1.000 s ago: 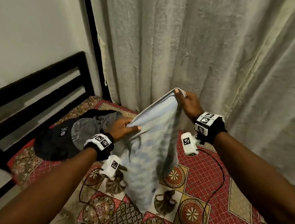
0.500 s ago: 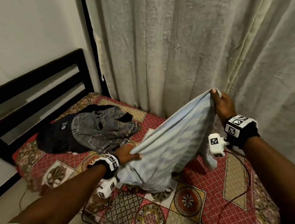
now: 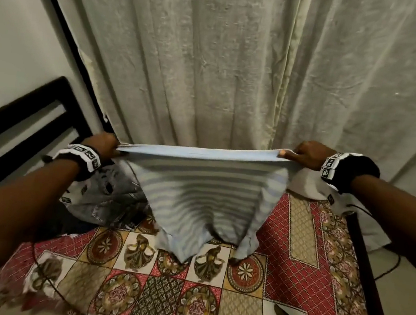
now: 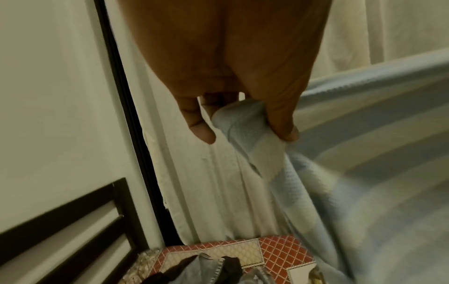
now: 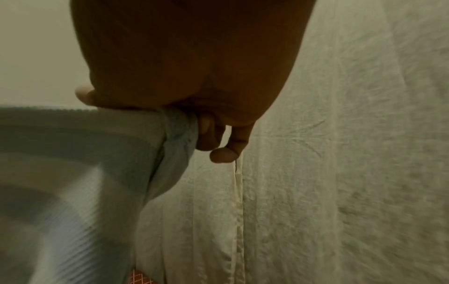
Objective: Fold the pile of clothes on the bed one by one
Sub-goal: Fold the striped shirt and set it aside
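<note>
Before a crinkled curtain [image 3: 213, 66], both hands [image 3: 104, 142] [image 3: 309, 156] stretch a waffle-knit striped cloth [image 3: 202, 196].

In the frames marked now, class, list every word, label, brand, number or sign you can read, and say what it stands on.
No readable words or numbers in any view.
Wristband of the left hand: black-and-white square code markers, no letters.
Wristband of the right hand: same code markers, no letters.
Striped garment, grey jeans, bedspread: no legible label or print.
</note>
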